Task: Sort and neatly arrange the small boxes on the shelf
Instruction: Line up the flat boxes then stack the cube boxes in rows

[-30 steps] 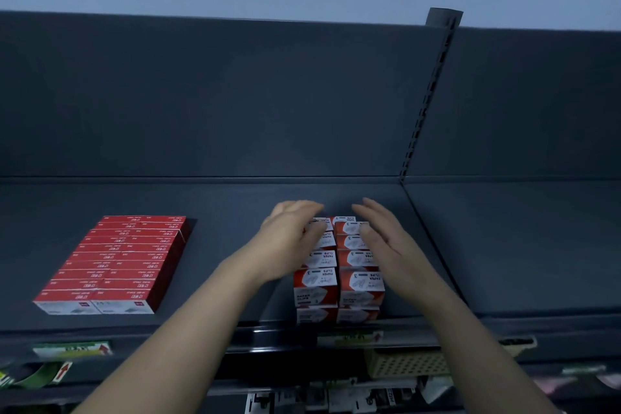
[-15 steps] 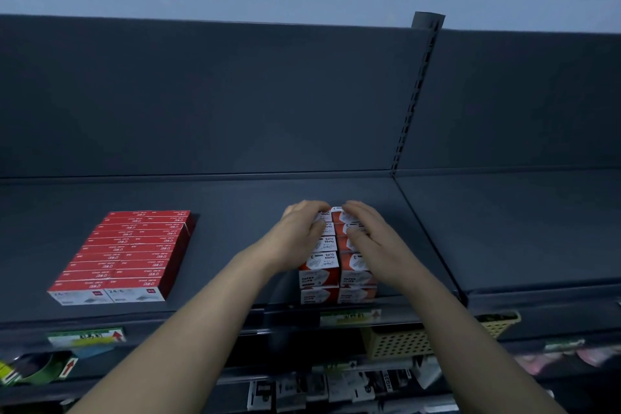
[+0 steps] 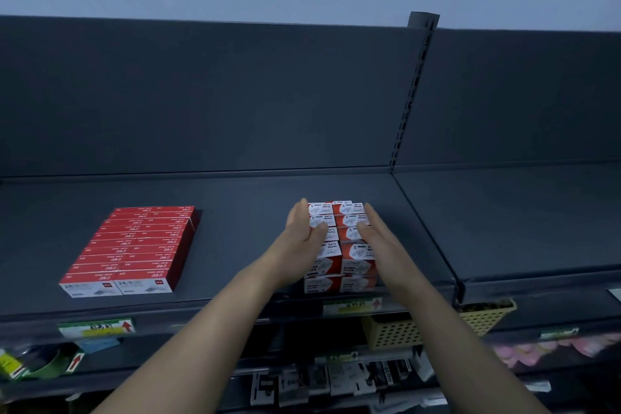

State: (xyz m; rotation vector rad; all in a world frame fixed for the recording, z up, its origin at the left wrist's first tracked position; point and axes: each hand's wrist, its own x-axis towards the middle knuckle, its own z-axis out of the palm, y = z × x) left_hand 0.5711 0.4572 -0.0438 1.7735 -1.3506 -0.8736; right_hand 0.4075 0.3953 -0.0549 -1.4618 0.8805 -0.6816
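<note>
A: Where are the paper clip boxes?
B: In a two-column block near the shelf's front edge.
A: Pose?
B: Left hand and right hand flat, fingers straight, pressing the block's opposite sides.

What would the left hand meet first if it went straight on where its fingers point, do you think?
Likely the back panel; the left hand points past the paper clip boxes over bare shelf.
</note>
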